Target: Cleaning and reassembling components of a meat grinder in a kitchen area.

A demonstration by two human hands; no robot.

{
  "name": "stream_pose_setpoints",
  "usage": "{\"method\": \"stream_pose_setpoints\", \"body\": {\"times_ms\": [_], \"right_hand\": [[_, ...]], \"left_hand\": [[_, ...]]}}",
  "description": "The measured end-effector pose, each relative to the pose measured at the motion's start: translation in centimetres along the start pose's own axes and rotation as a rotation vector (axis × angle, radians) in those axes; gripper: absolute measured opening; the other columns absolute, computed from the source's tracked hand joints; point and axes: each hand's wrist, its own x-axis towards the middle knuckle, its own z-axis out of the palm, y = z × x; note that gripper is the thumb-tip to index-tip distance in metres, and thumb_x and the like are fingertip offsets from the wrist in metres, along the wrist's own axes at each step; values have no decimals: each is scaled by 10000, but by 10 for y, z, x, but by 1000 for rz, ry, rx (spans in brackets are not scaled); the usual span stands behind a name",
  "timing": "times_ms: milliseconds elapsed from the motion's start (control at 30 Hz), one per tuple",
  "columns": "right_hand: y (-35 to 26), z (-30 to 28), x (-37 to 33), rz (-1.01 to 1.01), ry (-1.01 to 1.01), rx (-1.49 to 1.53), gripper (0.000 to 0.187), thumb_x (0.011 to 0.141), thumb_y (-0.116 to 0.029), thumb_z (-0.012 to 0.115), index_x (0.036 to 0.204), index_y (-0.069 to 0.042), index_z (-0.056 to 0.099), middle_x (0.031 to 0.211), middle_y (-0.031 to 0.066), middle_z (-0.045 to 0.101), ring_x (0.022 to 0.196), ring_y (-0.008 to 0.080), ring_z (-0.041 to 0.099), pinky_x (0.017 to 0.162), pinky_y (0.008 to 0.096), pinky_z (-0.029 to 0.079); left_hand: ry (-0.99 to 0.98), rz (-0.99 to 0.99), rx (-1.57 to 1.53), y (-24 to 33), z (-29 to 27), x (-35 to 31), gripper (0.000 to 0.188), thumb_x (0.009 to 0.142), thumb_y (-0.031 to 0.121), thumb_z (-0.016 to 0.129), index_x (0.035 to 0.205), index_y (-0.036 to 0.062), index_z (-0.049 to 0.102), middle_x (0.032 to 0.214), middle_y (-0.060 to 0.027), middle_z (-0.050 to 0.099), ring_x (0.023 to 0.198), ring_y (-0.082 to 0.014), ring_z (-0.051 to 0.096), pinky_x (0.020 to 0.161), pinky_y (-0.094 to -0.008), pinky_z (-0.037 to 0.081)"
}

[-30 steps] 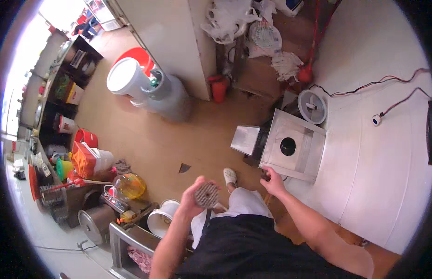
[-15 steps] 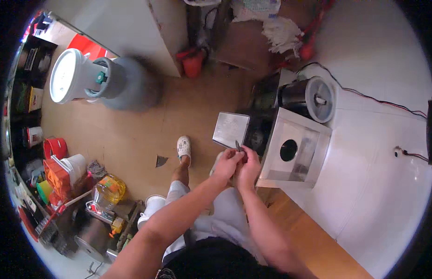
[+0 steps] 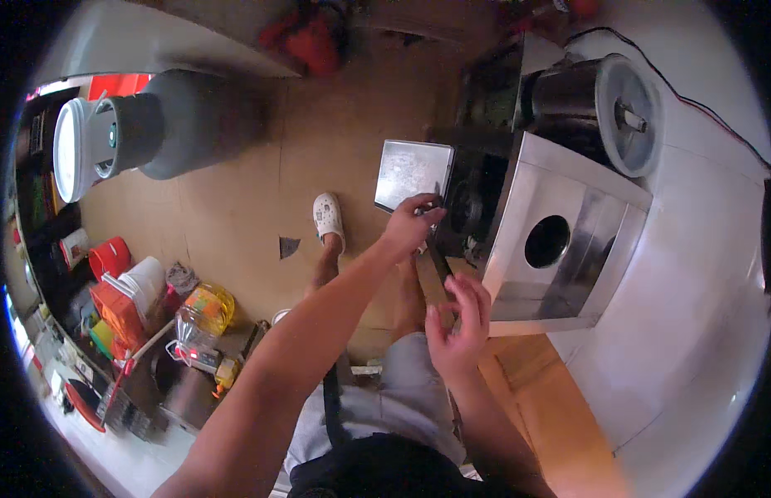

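Note:
My left hand [image 3: 413, 224] reaches out over the near right corner of a square silver metal plate [image 3: 410, 170]. Its fingers are closed around a small dark thing, mostly hidden, whose kind I cannot make out. Nearer to me, my right hand [image 3: 462, 326] is raised with its fingers apart and bent, nothing visible in it. Right of it stands a stainless steel box [image 3: 510, 290] with a round dark hole in its top. Dark equipment, hard to make out, lies between the plate and the box.
A dark pot with a grey lid [image 3: 630, 116] stands behind the box. A wooden surface [image 3: 535, 382] runs along the right wall. Far left are a grey gas cylinder [image 3: 194, 124] and a white bucket [image 3: 70, 149]. Buckets, an orange crate [image 3: 115, 311] and a yellow-oil bottle [image 3: 207, 311] crowd the left.
My hands were together around a small dark pointed thing. Now they are apart: the left has moved forward to the plate, the right back and open. The whole view has shifted.

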Motion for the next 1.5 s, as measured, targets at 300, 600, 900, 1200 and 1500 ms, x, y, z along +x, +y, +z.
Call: {"method": "stream_pose_setpoints", "body": {"times_ms": [300, 600, 900, 1200, 1500], "right_hand": [[24, -35, -24, 62, -178, -56, 340, 844, -71, 735, 1181, -46, 703, 1187, 145, 656, 1109, 310, 641, 925, 398, 556], [27, -15, -20, -26, -54, -94, 229, 826, -38, 730, 1053, -61, 740, 1047, 116, 713, 933, 280, 700, 810, 369, 573], [28, -13, -16, -114, -64, -99, 188, 831, 22, 675, 1015, -7, 702, 1000, 139, 690, 864, 287, 679, 744, 358, 560], [25, -14, -13, -136, -74, -104, 158, 831, 28, 680, 985, -2, 704, 966, 141, 687, 820, 283, 677, 693, 347, 560], [23, -14, -9, -132, -72, -82, 139, 833, 27, 674, 968, 2, 696, 941, 145, 681, 793, 291, 680, 677, 356, 557]], "left_hand": [[6, 318, 418, 0, 34, 17, 451, 827, 216, 769, 1250, 79, 697, 1180, -173, 641, 1092, -346, 652, 970, -403, 513], [11, 227, 428, -1, 40, 24, 411, 776, 214, 771, 1167, 89, 742, 1129, -174, 666, 1070, -363, 659, 966, -409, 519], [-39, 496, 530, 2, 37, 31, 405, 733, 136, 781, 1136, 113, 759, 1093, -149, 674, 1007, -351, 665, 909, -410, 536], [54, 532, 408, -2, 48, 27, 529, 743, 84, 762, 1249, 105, 607, 1145, -190, 639, 1063, -411, 629, 924, -450, 528], [28, 313, 283, -17, 24, 25, 622, 774, 105, 750, 1342, 74, 500, 1292, -180, 577, 1162, -355, 611, 935, -423, 529]]}}
